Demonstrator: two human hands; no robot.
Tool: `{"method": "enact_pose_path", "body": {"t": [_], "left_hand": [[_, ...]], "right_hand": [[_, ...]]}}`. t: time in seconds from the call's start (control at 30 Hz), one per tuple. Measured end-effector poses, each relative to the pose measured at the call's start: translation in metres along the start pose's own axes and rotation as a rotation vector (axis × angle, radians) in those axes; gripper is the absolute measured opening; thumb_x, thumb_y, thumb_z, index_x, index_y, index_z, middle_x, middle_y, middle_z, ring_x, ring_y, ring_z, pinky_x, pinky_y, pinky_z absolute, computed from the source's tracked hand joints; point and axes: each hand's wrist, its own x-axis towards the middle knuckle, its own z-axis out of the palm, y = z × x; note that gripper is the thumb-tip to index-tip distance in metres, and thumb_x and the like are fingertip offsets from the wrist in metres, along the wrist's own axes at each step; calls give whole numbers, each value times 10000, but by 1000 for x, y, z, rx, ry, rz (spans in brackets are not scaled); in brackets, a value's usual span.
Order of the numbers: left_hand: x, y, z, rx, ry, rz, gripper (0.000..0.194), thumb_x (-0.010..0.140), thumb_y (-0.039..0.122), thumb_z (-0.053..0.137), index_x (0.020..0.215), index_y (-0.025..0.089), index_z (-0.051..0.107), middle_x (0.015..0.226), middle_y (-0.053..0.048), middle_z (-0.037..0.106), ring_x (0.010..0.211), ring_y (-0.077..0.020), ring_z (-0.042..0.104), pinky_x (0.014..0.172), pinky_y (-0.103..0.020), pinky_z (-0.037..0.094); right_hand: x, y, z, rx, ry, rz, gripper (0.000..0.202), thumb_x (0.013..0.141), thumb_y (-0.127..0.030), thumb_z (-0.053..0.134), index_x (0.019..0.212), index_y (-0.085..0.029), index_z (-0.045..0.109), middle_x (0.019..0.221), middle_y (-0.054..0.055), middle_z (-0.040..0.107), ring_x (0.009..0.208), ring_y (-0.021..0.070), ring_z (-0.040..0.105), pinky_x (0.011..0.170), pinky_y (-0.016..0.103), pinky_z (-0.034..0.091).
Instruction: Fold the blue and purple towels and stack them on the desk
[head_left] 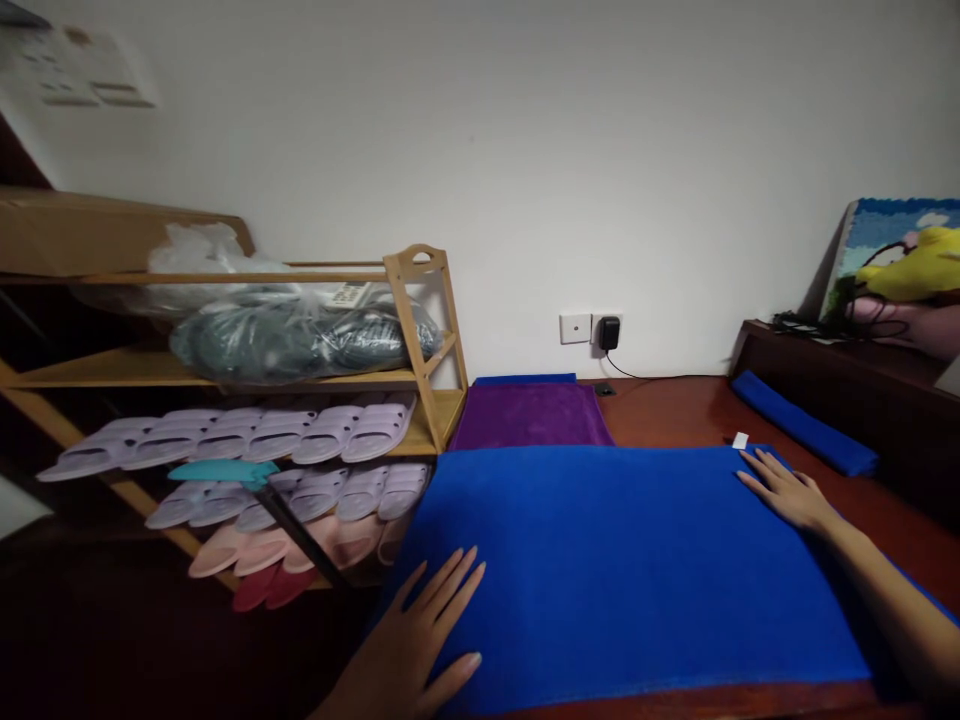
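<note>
A blue towel [622,570] lies spread out flat on the reddish-brown wooden table. My left hand [427,630] rests on its near left part, fingers stretched out and thumb apart. Near the far right corner, my right hand [791,490] lies flat on the cloth with its fingers extended, close to a small white tag [740,440] at the edge. Behind the blue towel is a purple towel [532,415], its near part covered. Neither hand grips anything.
A wooden shoe rack [435,350] with several slippers [277,430] and bagged items stands at left, a teal-topped handle [225,472] before it. A folded blue towel [806,425] lies at right. A black adapter [609,333] is plugged into the wall.
</note>
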Motion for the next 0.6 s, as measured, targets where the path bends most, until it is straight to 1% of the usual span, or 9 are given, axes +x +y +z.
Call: {"method": "enact_pose_path", "body": {"t": [0.07,0.17,0.23,0.3,0.43,0.6], "left_hand": [[2,-4,-4,-4,-6,-10,705,930,452,443,1493,302,45,1502,-56,275,1343,-274,345,1058,-438,343],[6,-15,-10,13,49,-78,670,949,413,413,1492,314,32,1512,-45,258,1358,-260,316,1072,-448,319],[8,-23,-10,41,92,-125,674,949,415,410,1492,309,25,1521,-47,234,1373,-271,279,1089,-492,272],[8,-27,-5,54,92,-125,697,936,444,430,1491,312,29,1520,-49,239,1373,-280,278,1088,-513,263],[2,-26,7,49,43,-89,712,917,473,463,1488,336,60,1499,-46,295,1343,-276,343,1067,-499,314],[2,-23,8,33,33,-85,698,918,461,469,1488,330,88,1497,-60,301,1342,-268,346,1087,-499,270]], "right_hand": [[-2,-1,-4,9,26,8,736,858,-693,185,1461,-282,285,1529,52,194,1412,215,129,1112,507,191],[-11,0,-9,26,79,19,736,877,-676,155,1456,-248,307,1530,64,180,1413,227,120,1112,510,191],[-20,5,-10,26,62,-4,734,870,-686,190,1457,-260,304,1530,57,184,1412,233,125,1117,508,178],[-28,11,-8,21,16,-26,728,861,-690,220,1464,-286,277,1532,45,185,1412,226,128,1123,501,166],[-36,18,-7,33,-32,-22,711,860,-690,215,1472,-328,230,1542,14,153,1415,212,113,1129,483,159],[-37,15,-11,26,-37,-6,702,867,-682,215,1473,-328,223,1546,14,134,1418,206,104,1128,492,134]]}}
